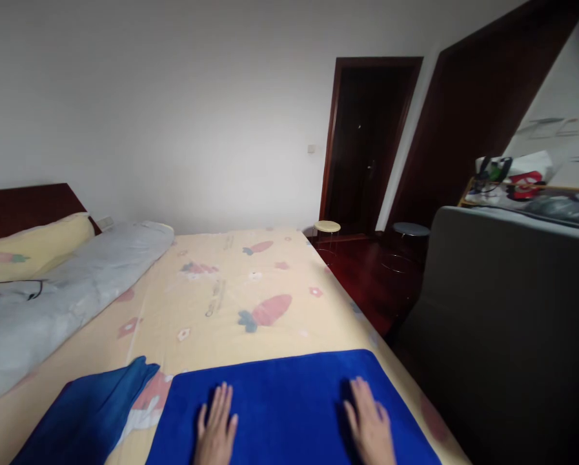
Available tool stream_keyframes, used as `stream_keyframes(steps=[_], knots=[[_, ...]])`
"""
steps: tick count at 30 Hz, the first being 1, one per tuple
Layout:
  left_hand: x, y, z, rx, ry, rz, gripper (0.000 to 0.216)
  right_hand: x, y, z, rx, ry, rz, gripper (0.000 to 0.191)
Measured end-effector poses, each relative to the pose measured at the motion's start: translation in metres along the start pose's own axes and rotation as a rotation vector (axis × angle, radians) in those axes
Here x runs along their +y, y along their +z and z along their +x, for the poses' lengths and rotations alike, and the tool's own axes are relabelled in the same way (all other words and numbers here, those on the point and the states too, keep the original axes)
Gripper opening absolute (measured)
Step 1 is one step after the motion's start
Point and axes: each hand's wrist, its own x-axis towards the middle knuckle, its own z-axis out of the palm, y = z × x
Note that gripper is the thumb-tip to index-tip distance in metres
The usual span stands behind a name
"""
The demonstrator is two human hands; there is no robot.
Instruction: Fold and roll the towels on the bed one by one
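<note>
Our left hand [216, 426] and right hand [370, 423] lie flat, fingers spread, grasping nothing, pressing on blue towel [289, 400] spread across bed [231, 290] near edge. Second blue cloth [93, 413] bunched just left. Grey bolster [76, 284] far left.

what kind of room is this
Most likely a bedroom in a home. A wide bed with a carrot-print sheet fills the view, with a pillow against a dark headboard. Both hands, left hand and right hand, lie flat on a blue towel spread on it.
</note>
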Motion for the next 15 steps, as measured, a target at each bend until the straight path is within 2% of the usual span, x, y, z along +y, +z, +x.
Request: stream_keyframes(steps=[2, 4, 6, 7, 8, 10, 13, 15], knots=[[0.056, 0.016, -0.014, -0.077, 0.068, -0.097, 0.056, -0.063, 0.016, -0.024, -0.167, -0.129, 0.116, 0.055], [0.099, 0.03, -0.026, -0.155, 0.097, -0.166, 0.058, -0.111, 0.03, -0.044, -0.342, -0.254, 0.209, 0.051], [0.121, 0.035, -0.035, -0.219, 0.117, -0.209, 0.057, -0.134, 0.035, -0.056, -0.436, -0.324, 0.252, 0.051], [0.123, 0.033, -0.038, -0.236, 0.126, -0.219, 0.056, -0.135, 0.034, -0.059, -0.445, -0.345, 0.256, 0.051], [0.118, 0.028, -0.041, -0.243, 0.132, -0.219, 0.055, -0.13, 0.03, -0.059, -0.429, -0.349, 0.248, 0.051], [0.094, 0.01, -0.046, -0.228, 0.096, -0.183, 0.053, -0.104, 0.018, -0.056, -0.347, -0.301, 0.197, 0.051], [0.033, -0.018, -0.056, -0.184, -0.094, -0.052, 0.054, -0.04, -0.004, -0.051, -0.2, -0.103, 0.044, 0.06], [-0.013, -0.03, -0.066, -0.18, -0.213, 0.044, 0.056, 0.007, -0.016, -0.055, -0.139, 0.003, -0.054, 0.064]])
